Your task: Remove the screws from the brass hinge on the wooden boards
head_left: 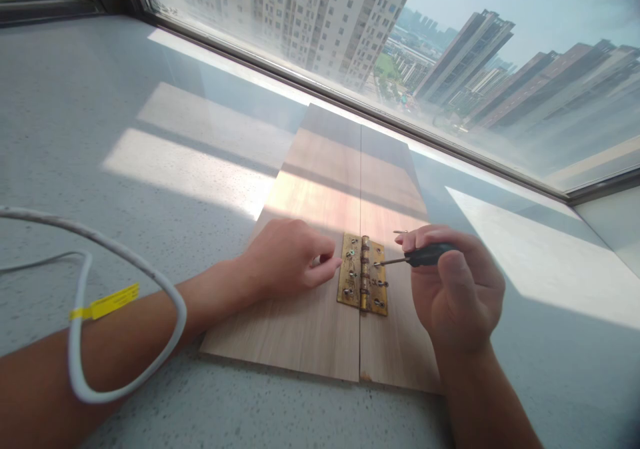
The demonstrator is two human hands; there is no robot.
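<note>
My right hand (457, 289) is wrapped around the black handle of a screwdriver (427, 256). The screwdriver's tip meets a screw in the right leaf of a brass hinge (365, 276). Several screws sit in both leaves, some standing up from the metal. A thin metal piece (400, 232) shows by my right fingertips; whether they hold it, I cannot tell. With its fingers curled, my left hand (293, 256) rests on the left wooden board (295, 342), fingertips close to the hinge's left edge. The hinge spans the seam between this board and the right wooden board (395, 356).
Both boards lie on a speckled pale sill (165, 236) below a large window (350, 29). A white cable (145, 262) with a yellow tag (115, 301) loops over my left forearm. Sunlit patches cross the sill and boards.
</note>
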